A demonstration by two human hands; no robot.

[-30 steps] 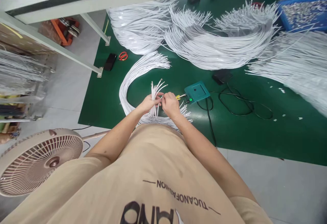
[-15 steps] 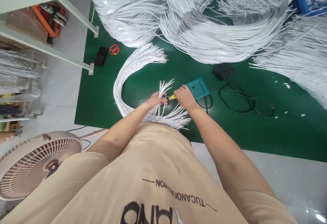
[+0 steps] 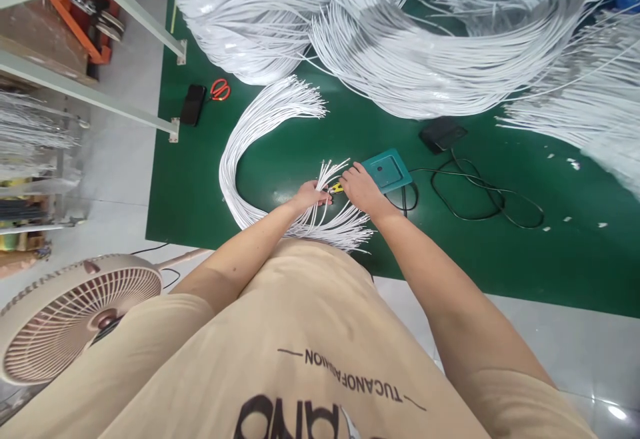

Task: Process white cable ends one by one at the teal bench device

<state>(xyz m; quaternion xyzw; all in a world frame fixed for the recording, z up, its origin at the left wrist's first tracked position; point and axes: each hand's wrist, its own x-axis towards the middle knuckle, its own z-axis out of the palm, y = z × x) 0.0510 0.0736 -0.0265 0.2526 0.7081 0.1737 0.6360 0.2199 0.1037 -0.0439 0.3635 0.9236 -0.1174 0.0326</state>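
Observation:
My left hand (image 3: 309,197) is closed around a small bunch of white wires (image 3: 330,171), whose ends fan out above the fingers. In my right hand (image 3: 362,189) are yellow-handled pliers (image 3: 337,188), mostly hidden by the fingers. Their metal tip points left and meets the wires beside my left fingertips; whether the jaws grip a wire is too small to tell. A larger curved bundle of white wires (image 3: 231,162) lies on the green table (image 3: 280,152), its lower end running beneath my left hand. Just beyond my right hand sits a teal tray-like device (image 3: 391,170).
Large heaps of white wire (image 3: 425,72) cover the back of the table. A black box (image 3: 443,133) with a looped cable (image 3: 493,207) lies right. Red-handled scissors (image 3: 220,90) and a black phone (image 3: 193,105) lie left. A fan (image 3: 83,319) stands at lower left.
The pliers' tip has moved left and slightly up, against the wires by my left hand. The held wire ends lean further right. The camera view has shifted slightly.

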